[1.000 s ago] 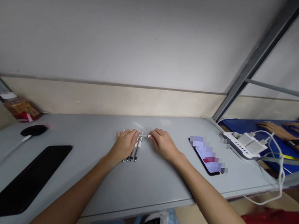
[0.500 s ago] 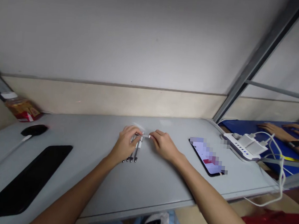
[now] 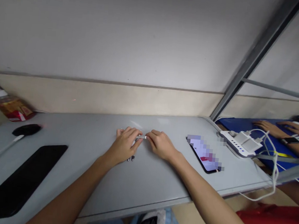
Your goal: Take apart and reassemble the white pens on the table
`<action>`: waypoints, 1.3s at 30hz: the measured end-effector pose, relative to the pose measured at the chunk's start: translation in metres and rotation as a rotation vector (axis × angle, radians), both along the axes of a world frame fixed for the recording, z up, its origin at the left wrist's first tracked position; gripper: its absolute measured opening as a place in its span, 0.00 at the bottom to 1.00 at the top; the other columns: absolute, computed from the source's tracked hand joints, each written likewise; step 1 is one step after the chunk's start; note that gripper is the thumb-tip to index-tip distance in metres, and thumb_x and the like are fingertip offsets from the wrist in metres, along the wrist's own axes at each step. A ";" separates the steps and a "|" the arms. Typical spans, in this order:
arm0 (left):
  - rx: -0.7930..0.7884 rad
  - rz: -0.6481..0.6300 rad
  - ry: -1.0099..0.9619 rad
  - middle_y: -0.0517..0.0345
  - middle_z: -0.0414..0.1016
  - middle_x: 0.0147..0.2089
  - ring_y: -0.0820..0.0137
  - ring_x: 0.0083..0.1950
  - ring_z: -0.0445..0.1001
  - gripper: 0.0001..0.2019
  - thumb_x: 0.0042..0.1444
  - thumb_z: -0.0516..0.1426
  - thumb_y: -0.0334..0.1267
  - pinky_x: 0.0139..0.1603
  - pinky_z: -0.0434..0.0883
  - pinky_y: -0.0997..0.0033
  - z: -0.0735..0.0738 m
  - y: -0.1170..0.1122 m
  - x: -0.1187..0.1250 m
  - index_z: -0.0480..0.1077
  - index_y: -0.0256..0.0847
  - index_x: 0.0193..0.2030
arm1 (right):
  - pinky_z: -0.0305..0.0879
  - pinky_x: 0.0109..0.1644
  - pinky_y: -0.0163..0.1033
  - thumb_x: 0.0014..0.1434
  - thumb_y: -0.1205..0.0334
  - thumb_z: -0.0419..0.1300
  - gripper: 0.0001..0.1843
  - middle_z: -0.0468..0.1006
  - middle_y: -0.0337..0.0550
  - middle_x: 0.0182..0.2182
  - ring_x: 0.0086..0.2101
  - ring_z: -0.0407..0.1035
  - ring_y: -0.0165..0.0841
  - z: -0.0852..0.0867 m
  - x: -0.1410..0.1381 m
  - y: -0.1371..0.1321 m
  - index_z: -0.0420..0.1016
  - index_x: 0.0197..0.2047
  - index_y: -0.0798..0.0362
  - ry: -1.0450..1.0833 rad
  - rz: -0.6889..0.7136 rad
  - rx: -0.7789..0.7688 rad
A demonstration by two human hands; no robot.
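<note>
Both my hands meet at the middle of a grey table [image 3: 146, 178]. My left hand [image 3: 124, 145] and my right hand [image 3: 160, 144] each pinch one end of a thin white pen [image 3: 141, 137] held crosswise between them, just above the tabletop. Under my left hand lie a few more pens [image 3: 130, 157] side by side, pointing toward me; only their dark tips show past my palm. Both hands have their fingers closed on the held pen.
A phone [image 3: 204, 154] with a lit screen lies to the right. Beyond it sits a white power strip [image 3: 238, 143] with chargers and cables. A black pad [image 3: 20, 181], a black mouse [image 3: 27, 129] and a snack packet [image 3: 13, 108] are at left. Another person's hands [image 3: 281, 128] rest at far right.
My left hand has slid over the row of pens and now covers most of them. The pen held between both hands sits slightly lower. The view has shifted a little to the right.
</note>
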State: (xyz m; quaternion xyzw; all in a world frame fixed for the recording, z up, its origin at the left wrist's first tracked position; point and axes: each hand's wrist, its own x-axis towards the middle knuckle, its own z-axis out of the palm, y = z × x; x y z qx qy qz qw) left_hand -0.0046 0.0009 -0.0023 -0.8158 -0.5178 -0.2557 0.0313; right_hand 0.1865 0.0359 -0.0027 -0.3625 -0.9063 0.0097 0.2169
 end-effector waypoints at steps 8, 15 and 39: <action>0.099 -0.095 0.288 0.55 0.71 0.32 0.64 0.38 0.65 0.10 0.59 0.48 0.24 0.39 0.55 0.63 -0.003 0.002 0.000 0.65 0.39 0.32 | 0.53 0.34 0.35 0.68 0.60 0.43 0.17 0.76 0.45 0.32 0.28 0.65 0.31 0.005 -0.001 -0.008 0.71 0.39 0.54 -0.009 0.048 -0.163; 0.175 -0.096 0.326 0.54 0.72 0.34 0.64 0.39 0.64 0.10 0.61 0.47 0.25 0.38 0.55 0.63 0.000 -0.001 0.001 0.67 0.39 0.34 | 0.54 0.32 0.32 0.65 0.54 0.49 0.18 0.71 0.38 0.24 0.26 0.60 0.27 0.007 0.008 0.006 0.74 0.33 0.56 0.380 0.132 -0.512; -0.048 0.046 0.073 0.55 0.72 0.47 0.60 0.50 0.64 0.09 0.58 0.51 0.37 0.47 0.57 0.57 -0.014 0.004 -0.004 0.69 0.47 0.44 | 0.31 0.17 0.28 0.61 0.62 0.56 0.14 0.51 0.27 0.18 0.15 0.39 0.22 0.007 0.022 0.028 0.61 0.49 0.41 1.633 0.259 -1.266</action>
